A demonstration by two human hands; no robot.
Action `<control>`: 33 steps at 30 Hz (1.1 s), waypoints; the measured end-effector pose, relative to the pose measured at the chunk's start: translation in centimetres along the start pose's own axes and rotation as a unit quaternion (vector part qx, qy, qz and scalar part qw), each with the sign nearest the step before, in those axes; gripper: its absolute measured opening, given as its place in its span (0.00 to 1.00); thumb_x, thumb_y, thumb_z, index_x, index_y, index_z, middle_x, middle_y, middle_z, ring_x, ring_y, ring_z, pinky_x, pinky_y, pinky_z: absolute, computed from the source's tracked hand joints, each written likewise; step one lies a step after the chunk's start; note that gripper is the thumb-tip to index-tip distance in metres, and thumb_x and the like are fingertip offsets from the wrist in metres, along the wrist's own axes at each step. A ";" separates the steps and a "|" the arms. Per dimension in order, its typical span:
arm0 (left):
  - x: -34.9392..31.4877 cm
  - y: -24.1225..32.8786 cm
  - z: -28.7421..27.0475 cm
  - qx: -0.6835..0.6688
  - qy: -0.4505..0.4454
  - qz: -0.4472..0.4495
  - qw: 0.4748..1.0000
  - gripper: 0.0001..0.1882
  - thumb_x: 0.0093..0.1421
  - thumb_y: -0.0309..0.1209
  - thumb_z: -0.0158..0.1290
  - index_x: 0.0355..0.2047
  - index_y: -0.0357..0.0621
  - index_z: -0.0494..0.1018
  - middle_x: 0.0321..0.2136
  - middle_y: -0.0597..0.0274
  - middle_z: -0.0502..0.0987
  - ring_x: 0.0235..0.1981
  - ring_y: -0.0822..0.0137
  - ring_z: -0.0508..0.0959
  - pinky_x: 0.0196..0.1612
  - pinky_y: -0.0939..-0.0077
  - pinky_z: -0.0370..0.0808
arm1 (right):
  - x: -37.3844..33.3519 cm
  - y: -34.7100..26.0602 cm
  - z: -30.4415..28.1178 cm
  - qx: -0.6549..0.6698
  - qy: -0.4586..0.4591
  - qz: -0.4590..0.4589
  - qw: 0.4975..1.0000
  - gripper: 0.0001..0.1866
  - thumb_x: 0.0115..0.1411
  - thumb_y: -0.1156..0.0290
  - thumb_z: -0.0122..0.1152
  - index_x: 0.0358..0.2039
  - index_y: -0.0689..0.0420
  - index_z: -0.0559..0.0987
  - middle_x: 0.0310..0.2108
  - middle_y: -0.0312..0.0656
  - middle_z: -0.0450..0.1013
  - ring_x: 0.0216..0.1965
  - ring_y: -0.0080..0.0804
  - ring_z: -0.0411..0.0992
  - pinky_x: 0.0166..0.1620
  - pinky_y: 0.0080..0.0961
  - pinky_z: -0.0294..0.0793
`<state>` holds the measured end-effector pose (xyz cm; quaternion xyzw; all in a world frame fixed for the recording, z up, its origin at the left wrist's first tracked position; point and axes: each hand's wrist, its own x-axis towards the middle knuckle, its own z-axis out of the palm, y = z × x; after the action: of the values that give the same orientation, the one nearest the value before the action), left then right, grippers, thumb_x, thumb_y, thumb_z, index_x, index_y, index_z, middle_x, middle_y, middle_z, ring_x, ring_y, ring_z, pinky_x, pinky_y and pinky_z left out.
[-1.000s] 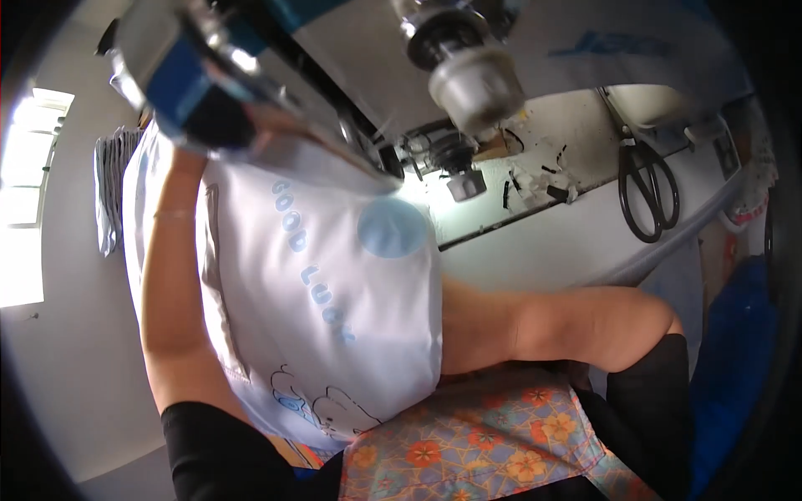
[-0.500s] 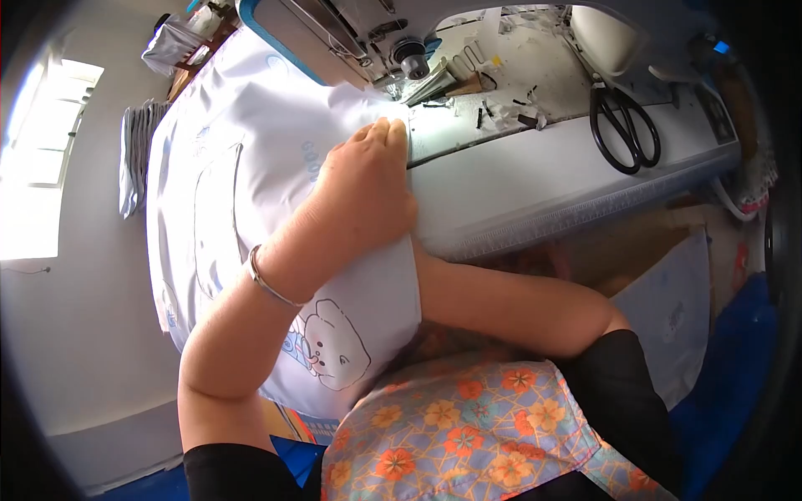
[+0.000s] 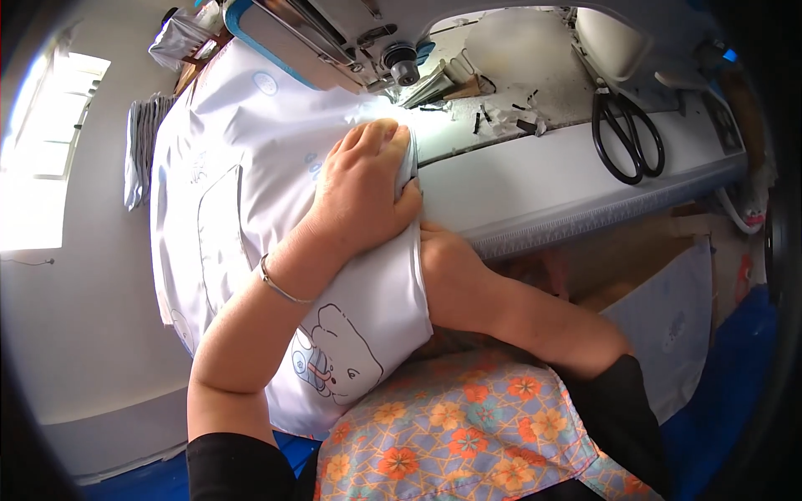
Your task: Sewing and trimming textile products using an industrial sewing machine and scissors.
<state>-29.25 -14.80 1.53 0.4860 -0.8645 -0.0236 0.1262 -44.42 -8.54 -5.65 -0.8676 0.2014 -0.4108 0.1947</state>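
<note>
A large white cloth (image 3: 276, 134) printed with pale blue shapes and a cartoon animal drapes over the sewing machine bed and down into my lap. Near the lit needle area, my left hand (image 3: 363, 179) lies over the cloth's right edge, fingertips pressed together on top and thumb at the edge, pinching it. My right hand (image 3: 439, 244) reaches in from the right below the table's front edge; its fingers are hidden behind the cloth. The sewing machine head (image 3: 359, 42) stands just beyond my left fingertips.
Black-handled scissors (image 3: 637, 138) lie on the machine table (image 3: 518, 188) at the right. Dark thread scraps (image 3: 525, 126) are scattered behind its front edge. Folded cloths (image 3: 146, 150) hang by the left wall. Another pale printed cloth (image 3: 668, 326) hangs at the lower right.
My left thumb has spread from the fingers, and the cloth's folded edge now shows beside it. More of my right wrist has come out from behind the cloth.
</note>
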 end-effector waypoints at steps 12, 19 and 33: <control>2.2 -3.0 2.3 -0.060 0.146 0.066 0.985 0.10 0.57 0.27 0.56 0.39 0.39 0.79 0.40 0.55 0.79 0.42 0.50 0.79 0.47 0.61 0.78 | 1.5 2.5 -3.9 0.123 -0.046 0.099 0.986 0.07 0.54 0.74 0.60 0.33 0.62 0.78 0.34 0.52 0.76 0.38 0.53 0.75 0.43 0.39 0.76; 2.7 -3.6 2.7 -0.052 0.177 0.082 0.979 0.05 0.56 0.25 0.57 0.33 0.42 0.80 0.36 0.58 0.80 0.38 0.53 0.81 0.43 0.63 0.79 | 1.4 2.7 -4.1 0.100 -0.023 0.118 0.988 0.11 0.55 0.75 0.61 0.39 0.62 0.78 0.38 0.53 0.76 0.42 0.55 0.75 0.45 0.39 0.76; -0.9 -0.8 0.9 0.036 0.032 0.022 0.999 0.28 0.55 0.32 0.56 0.58 0.41 0.73 0.58 0.46 0.74 0.59 0.45 0.72 0.61 0.54 0.71 | -0.9 -0.2 -5.7 0.298 -0.021 0.193 0.935 0.11 0.59 0.73 0.58 0.40 0.62 0.80 0.43 0.55 0.77 0.45 0.54 0.75 0.49 0.39 0.75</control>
<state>-28.36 -14.54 0.35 0.4713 -0.8709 0.0261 0.1365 -49.39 -8.91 -2.76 -0.7225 0.2287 -0.3885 0.5242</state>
